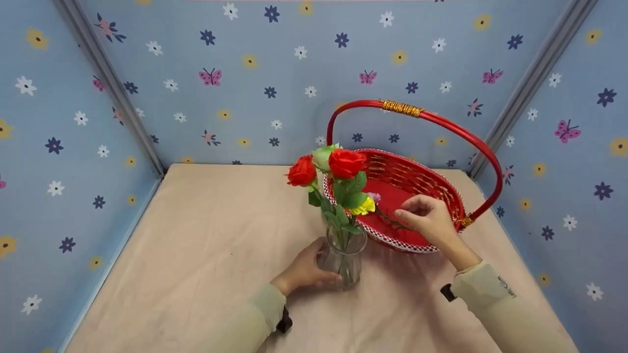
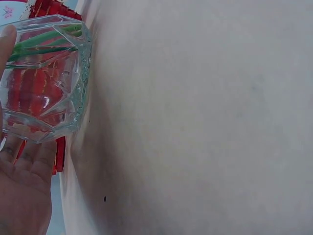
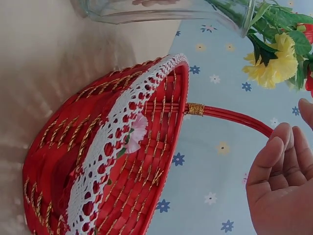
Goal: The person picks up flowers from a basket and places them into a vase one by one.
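My left hand [image 1: 306,267] holds a clear glass vase [image 1: 351,267], thumb and fingers round its lower part. Green stems show through the glass [image 2: 44,46] in the left wrist view. Two red roses [image 1: 347,163], a pale green rose [image 1: 324,158] and a yellow carnation [image 1: 364,206] stand in the vase. Over the red wicker basket [image 1: 444,189] is my right hand [image 1: 431,218], its fingers loosely bent with nothing between them. A pink-purple carnation [image 3: 137,133] lies inside the basket, its stem passing below the right hand in the head view.
The basket's tall red handle [image 1: 461,130], wrapped in gold, arches behind the right hand. White lace [image 3: 95,166] trims the basket rim. A beige cloth [image 1: 211,235] covers the table, with blue patterned panels [image 1: 289,73] on three sides.
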{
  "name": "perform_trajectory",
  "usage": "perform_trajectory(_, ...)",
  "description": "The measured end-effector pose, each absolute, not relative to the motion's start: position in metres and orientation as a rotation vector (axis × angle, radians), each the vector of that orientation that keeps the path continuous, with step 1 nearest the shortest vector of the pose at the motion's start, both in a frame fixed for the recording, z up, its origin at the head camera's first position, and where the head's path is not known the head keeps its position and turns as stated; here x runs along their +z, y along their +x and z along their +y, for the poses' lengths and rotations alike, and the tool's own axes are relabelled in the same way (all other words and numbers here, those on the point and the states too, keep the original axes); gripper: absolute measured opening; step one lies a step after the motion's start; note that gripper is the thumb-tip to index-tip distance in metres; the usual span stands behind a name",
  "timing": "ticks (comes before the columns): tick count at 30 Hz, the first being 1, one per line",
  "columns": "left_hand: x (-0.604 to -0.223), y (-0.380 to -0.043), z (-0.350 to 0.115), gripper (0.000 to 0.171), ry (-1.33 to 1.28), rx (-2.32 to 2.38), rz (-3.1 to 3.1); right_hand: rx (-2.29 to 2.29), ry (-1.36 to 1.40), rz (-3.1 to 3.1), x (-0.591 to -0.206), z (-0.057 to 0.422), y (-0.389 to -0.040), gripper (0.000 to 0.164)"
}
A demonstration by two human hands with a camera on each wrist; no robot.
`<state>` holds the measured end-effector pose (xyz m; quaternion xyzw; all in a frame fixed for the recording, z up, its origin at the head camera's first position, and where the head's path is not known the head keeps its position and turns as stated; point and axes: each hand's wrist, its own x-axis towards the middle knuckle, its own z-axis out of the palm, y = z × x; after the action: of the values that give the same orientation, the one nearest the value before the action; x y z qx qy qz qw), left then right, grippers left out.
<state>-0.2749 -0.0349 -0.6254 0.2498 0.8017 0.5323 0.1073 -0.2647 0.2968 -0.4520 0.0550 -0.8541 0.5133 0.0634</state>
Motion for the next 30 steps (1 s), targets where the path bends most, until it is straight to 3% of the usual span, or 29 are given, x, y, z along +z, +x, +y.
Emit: perform_trajectory(30,-0.621,-0.272,-0.034,0.102,0.729,1.559,2.359,1.401,0.136,-2.732,-0.492,0.327,-0.279,0.031)
